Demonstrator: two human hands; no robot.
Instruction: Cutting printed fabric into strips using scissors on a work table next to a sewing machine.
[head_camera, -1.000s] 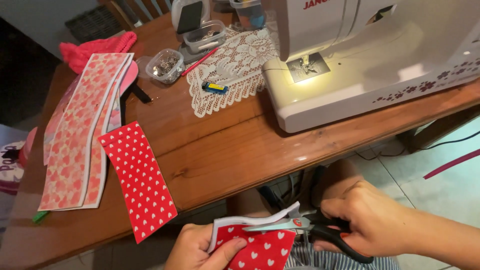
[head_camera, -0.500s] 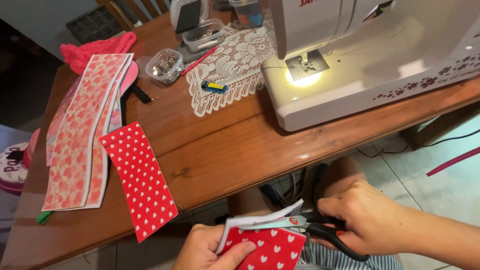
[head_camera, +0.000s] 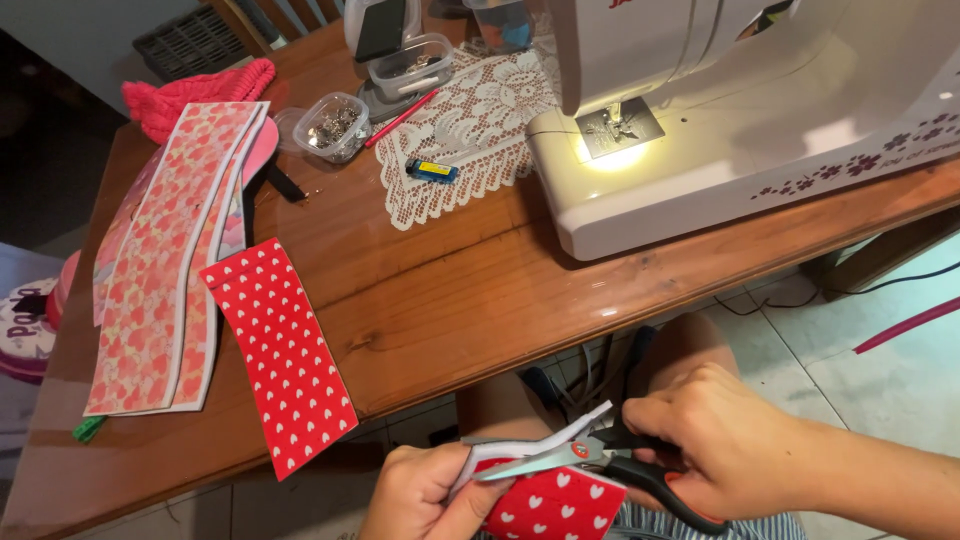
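Two hands are seen low in the head view, below the near edge of the wooden table (head_camera: 480, 300) and over the lap. The left hand (head_camera: 425, 495) is closed around a small piece of red fabric with white hearts (head_camera: 555, 508), whose white edging (head_camera: 520, 452) arches up from the thumb toward the right. The right hand (head_camera: 725, 450) is wrapped around the black handles of a pair of scissors (head_camera: 590, 462), with fingers threaded through the loops; the blades appear almost closed, though the exact gap cannot be told.

The scissors are laid nearly level, their long axis running from the right hand leftward, with the tips pointed at the left hand and resting along the white edging. The fabric piece therefore lies to the left of the cutting hand and just beneath the blades, touching or very nearly touching them. The left hand is the nearer one to the cloth; the right hand meets it only through the blades.

On the table, well apart from both hands, a longer red heart-print strip (head_camera: 280, 350) lies slantwise beside a stack of pink patterned strips (head_camera: 165, 260). A white sewing machine (head_camera: 760, 110) with its lamp lit stands at the far right.
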